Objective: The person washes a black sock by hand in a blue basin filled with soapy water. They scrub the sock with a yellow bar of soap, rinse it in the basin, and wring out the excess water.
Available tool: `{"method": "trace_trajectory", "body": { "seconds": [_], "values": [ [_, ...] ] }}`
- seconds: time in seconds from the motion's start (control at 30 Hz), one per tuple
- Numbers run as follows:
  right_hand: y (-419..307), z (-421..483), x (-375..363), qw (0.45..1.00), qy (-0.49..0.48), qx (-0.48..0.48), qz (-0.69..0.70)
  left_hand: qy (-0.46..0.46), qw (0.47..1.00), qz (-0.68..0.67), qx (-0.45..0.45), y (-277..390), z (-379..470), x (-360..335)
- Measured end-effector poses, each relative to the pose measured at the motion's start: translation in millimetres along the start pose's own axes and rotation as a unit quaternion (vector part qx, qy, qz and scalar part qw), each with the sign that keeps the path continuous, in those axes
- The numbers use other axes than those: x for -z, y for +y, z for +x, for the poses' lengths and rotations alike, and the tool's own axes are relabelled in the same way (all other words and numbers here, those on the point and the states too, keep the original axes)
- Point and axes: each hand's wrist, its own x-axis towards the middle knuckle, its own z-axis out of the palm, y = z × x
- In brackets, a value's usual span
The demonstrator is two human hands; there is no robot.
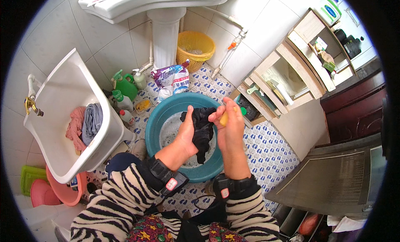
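Over a round teal plastic basin [153,132] of sudsy water [168,129], my left hand [185,134] holds a bunched black wet cloth [202,132], thumb up along its left side. In my right hand [230,126] is a yellow bar of soap [224,119], gripped in the fingers at the cloth's upper right edge. The cloth hangs down towards the suds. Whether the soap touches it, I cannot tell. Both wrists wear black straps.
A white sink [106,117] on the left holds pink [75,126] and grey-blue cloths [92,123]. Bottles [123,101], a detergent bag [172,79] and a yellow wastebasket [195,51] stand behind the basin. A wooden shelf unit [281,76] stands at right; a pink basin [67,192] is lower left.
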Motion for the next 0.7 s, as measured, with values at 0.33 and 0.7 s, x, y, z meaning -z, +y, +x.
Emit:
{"method": "trace_trajectory", "body": {
  "seconds": [0.33,0.7],
  "values": [
    [-36,6,66,0.988,-0.066,-0.12,-0.067,-0.132,0.989,-0.03,-0.065,33,-8,0],
    [36,-23,43,0.802,-0.296,-0.082,-0.512,-0.266,0.956,-0.111,-0.055,47,-3,6]
  ]
}}
